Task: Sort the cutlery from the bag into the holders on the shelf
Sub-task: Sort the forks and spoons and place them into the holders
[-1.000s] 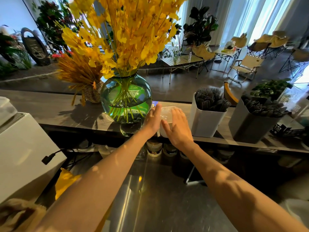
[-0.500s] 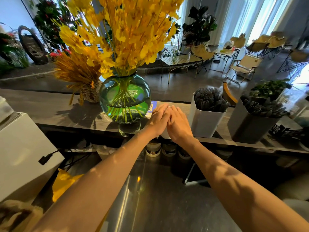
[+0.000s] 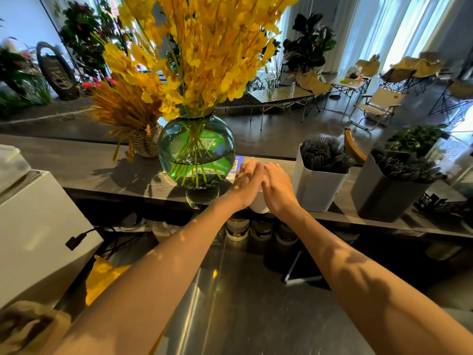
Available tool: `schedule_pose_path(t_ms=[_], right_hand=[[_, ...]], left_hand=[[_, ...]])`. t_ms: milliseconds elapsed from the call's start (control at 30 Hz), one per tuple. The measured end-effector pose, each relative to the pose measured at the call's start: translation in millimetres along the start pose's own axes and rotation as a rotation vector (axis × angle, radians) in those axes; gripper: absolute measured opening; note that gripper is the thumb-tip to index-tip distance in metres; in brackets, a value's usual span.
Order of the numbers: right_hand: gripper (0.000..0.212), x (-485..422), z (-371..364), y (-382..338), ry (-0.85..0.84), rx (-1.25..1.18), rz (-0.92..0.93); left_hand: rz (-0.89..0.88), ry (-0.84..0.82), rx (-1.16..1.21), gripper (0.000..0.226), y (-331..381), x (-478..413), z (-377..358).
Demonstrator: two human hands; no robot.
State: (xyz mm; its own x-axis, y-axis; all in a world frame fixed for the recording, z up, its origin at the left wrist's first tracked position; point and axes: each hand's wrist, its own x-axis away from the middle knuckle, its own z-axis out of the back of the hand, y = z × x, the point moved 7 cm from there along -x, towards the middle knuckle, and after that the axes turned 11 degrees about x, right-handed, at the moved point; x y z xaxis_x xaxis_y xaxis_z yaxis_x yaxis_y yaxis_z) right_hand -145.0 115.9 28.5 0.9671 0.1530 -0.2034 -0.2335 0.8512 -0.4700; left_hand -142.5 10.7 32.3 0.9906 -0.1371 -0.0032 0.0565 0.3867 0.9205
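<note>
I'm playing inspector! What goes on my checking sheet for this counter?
Surface: grey shelf above a steel counter.
Job's things: white holder and grey holder, both full of black cutlery; small white container under the hands; no bag clearly seen.
Clutter: green glass vase of yellow flowers, wheat basket, jars under the shelf.
Grippers: left hand and right hand lie side by side over the container, fingers fairly straight.
Cables: black plug at the side of a white box.
Surroundings: folding chairs, potted plants.
</note>
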Motion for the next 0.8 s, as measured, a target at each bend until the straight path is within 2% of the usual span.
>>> schedule_pose_path(t_ms=[67,167,367,500,600,800], right_hand=[[0.061,11,5,-3,-0.002,-0.007,0.008],[0.05,30,22,-14,0.02,-0.025,0.032],[0.051,56,40,-17,0.124,-0.089,0.058],[0.051,83,46,-28,0.162,-0.095,0.057],[0.053,104,43,-35,0.174,-0.094,0.057],[0.051,170,15,-55,0.126,-0.156,0.078]], left_hand=[[-0.04,0.019,0.046,0.067,3,4,3],[-0.065,0.036,0.084,0.064,-1,12,10],[-0.156,0.085,0.077,0.053,-3,44,20],[-0.206,0.104,0.066,0.055,-5,77,24],[-0.174,0.094,0.055,0.064,-15,99,21],[-0.109,0.104,0.033,0.066,-51,158,13]])
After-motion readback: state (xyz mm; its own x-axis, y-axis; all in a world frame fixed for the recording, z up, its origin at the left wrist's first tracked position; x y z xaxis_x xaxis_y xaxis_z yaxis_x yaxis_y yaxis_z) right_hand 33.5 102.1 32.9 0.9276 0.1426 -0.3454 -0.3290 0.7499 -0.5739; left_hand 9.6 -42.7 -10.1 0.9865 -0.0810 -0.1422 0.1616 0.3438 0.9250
